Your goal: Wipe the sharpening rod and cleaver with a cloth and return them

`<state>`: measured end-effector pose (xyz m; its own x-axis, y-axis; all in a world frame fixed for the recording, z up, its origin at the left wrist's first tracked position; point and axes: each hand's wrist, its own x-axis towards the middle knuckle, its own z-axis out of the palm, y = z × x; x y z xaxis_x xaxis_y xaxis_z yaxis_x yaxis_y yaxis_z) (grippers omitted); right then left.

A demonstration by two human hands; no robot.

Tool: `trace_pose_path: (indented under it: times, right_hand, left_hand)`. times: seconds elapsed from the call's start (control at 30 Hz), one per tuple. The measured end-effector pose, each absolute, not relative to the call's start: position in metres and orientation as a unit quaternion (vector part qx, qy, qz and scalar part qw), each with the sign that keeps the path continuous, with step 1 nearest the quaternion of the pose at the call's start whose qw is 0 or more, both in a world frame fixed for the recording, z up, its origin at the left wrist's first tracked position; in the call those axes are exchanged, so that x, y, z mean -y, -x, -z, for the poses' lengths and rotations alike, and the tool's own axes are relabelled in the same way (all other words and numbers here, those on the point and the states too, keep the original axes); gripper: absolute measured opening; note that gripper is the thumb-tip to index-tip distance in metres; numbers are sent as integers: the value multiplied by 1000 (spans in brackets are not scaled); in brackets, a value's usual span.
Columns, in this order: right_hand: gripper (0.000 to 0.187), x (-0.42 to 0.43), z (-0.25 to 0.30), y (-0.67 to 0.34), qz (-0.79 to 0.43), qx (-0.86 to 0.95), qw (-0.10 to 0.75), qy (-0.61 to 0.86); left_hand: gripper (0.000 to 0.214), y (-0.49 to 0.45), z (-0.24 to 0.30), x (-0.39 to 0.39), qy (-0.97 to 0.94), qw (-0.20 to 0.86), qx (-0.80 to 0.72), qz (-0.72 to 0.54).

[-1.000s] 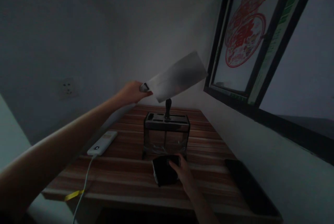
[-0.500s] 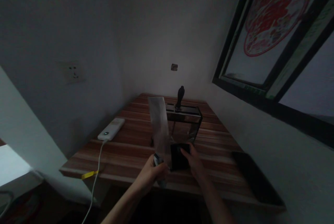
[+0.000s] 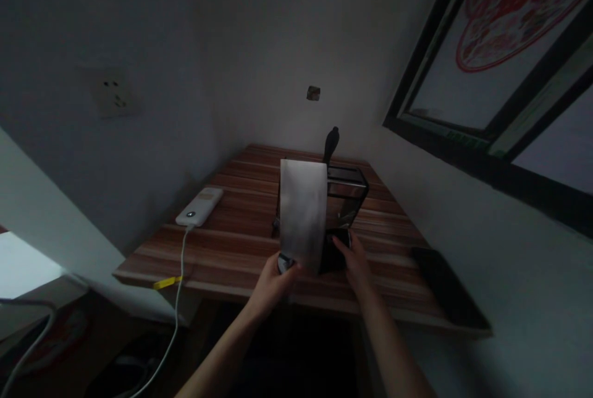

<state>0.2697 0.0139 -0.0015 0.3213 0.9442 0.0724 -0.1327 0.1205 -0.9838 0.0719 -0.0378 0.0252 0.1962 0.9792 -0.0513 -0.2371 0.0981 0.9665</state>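
- Left hand (image 3: 272, 279) is wrapped tight round the handle of a cleaver (image 3: 303, 212). The fingers are closed on it and the broad blade stands pretty much upright, flat face toward the camera.
- Right hand (image 3: 356, 257) is clamped on a black pad (image 3: 334, 251), fingers curled over the top. It's too dim to tell what the thing is (cloth, sponge, stone?).
- The pad sits low at the blade's right edge, just above the handle. Looks like it's touching, but the blade covers the contact so I can't swear to it.
- My read on the step: blade held steady with one hand, pad brought up against it with the other, all of it over the front edge of the wooden table (image 3: 222, 249).
- Any stroke along the blade from here needs the left grip kept firm and the right fingers kept behind the pad, off the edge.
- Right behind the blade is a clear knife holder (image 3: 352, 191) with one black handle (image 3: 332, 141) poking out the top.
- Further out, a white power bank (image 3: 200, 206) lies on the table to the left, its cable (image 3: 178, 290) hanging off the edge with a yellow tag (image 3: 167, 282).
- There's a dark flat slab (image 3: 447, 290) on the right side of the table, a wall socket (image 3: 110, 94) up left, and a window (image 3: 509, 27) with a red paper cut-out up right.
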Motion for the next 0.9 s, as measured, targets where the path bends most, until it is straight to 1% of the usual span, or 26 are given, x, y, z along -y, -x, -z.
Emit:
trace_pose_path:
  times: [0.17, 0.27, 0.37, 0.47, 0.63, 0.77, 0.9]
  right_hand:
    - [40, -15, 3, -269, -422, 396, 635, 512]
    - [39, -15, 3, -269, -422, 396, 636, 510]
    - [39, -15, 3, -268, -427, 400, 636, 503]
    - [37, -16, 3, -269, -424, 402, 640, 500]
    - [37, -15, 2, -268, -422, 398, 645, 497]
    - [39, -13, 0, -267, -435, 393, 642, 495]
    - [41, -13, 0, -267, -441, 383, 642, 497]
  left_hand:
    - [32, -74, -25, 37, -471, 589, -450, -477]
    - [26, -76, -27, 38, -493, 543, -483, -478]
    - [16, -77, -29, 40, -528, 492, -479, -500]
    - [16, -78, -28, 41, -560, 469, -463, -502]
    - [21, -77, -21, 43, -604, 426, -467, -485]
    - [15, -71, -14, 45, -625, 366, -512, -463]
    - [14, -67, -13, 46, -627, 342, -565, -413]
